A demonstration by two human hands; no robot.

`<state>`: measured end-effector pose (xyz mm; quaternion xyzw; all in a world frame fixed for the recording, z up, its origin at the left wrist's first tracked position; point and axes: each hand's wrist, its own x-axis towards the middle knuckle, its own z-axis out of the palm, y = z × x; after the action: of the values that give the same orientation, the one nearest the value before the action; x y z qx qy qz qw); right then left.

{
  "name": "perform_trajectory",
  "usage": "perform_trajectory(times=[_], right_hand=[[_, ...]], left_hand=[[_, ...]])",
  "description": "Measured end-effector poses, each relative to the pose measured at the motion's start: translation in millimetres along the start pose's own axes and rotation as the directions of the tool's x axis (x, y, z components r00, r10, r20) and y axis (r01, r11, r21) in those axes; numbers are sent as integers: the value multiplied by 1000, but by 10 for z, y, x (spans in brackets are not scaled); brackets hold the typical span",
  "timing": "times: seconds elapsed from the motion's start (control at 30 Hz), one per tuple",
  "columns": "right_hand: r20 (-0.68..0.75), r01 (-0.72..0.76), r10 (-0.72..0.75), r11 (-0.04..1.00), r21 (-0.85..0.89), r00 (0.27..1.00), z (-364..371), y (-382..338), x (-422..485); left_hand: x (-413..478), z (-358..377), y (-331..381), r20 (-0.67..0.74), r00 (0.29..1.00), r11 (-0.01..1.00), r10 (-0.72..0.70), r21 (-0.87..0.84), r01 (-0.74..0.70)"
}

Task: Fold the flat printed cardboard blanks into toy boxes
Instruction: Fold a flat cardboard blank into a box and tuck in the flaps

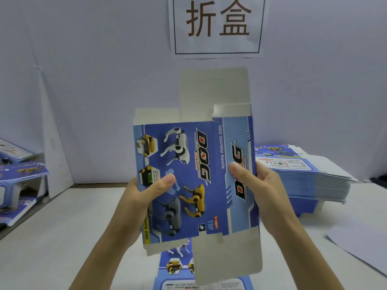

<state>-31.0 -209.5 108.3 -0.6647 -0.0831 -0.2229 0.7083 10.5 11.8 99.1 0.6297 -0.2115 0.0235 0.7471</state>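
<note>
I hold a blue printed cardboard blank [194, 181] upright in front of me, with robot dogs and "DOG" lettering on it and grey flaps sticking out at top and bottom. My left hand [144, 193] grips its left edge, thumb pressed on the printed face. My right hand [257, 187] grips the right edge, thumb on the side panel. The blank is still nearly flat, bent slightly along the crease between front and side panel. Another flat blank [178, 268] lies on the table below it.
A thick stack of flat blanks [303, 174] sits on the white table [62, 237] at the right. Folded boxes and blanks [18, 174] are piled at the left edge. A loose white sheet [362, 245] lies at the right. A paper sign [217, 26] hangs on the wall.
</note>
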Motion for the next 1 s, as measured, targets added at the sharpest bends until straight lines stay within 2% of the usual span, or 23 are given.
perform_trajectory(times=[0.1, 0.23, 0.33, 0.43, 0.47, 0.5, 0.67, 0.77, 0.9, 1.0], right_hand=[[17, 74, -76, 995, 67, 997, 79, -8, -25], [152, 150, -142, 988, -39, 978, 198, -30, -82], [142, 191, -174, 975, -118, 975, 202, 2, -75], [61, 145, -141, 986, -79, 988, 97, 13, -1], [53, 130, -127, 990, -58, 991, 61, 5, 16], [62, 123, -119, 991, -56, 991, 36, -4, 22], [191, 121, -86, 977, -177, 978, 121, 28, -45], [214, 155, -120, 976, -155, 969, 149, 4, -76], [249, 125, -89, 983, -131, 964, 206, -48, -145], [268, 85, -62, 994, -74, 961, 217, -79, -130]], left_hand=[[-30, 65, -17, 58, 998, 999, -5, -41, 8], [-72, 230, -58, 72, 997, 999, 40, 29, -42], [-79, 242, -58, -5, 997, 992, 80, 95, -80], [-66, 150, -34, -186, 978, 985, 99, 156, -70], [-70, 128, -18, -206, 973, 985, 104, 158, -72], [-82, 125, 6, -190, 975, 982, 115, 167, -83], [-147, 261, 50, 126, 985, 966, 121, 215, -146], [-107, 223, 34, 122, 988, 977, 97, 180, -118], [-26, 86, 31, 9, 998, 963, 64, 263, -64], [-7, 27, 56, 37, 991, 954, 130, 266, -136]])
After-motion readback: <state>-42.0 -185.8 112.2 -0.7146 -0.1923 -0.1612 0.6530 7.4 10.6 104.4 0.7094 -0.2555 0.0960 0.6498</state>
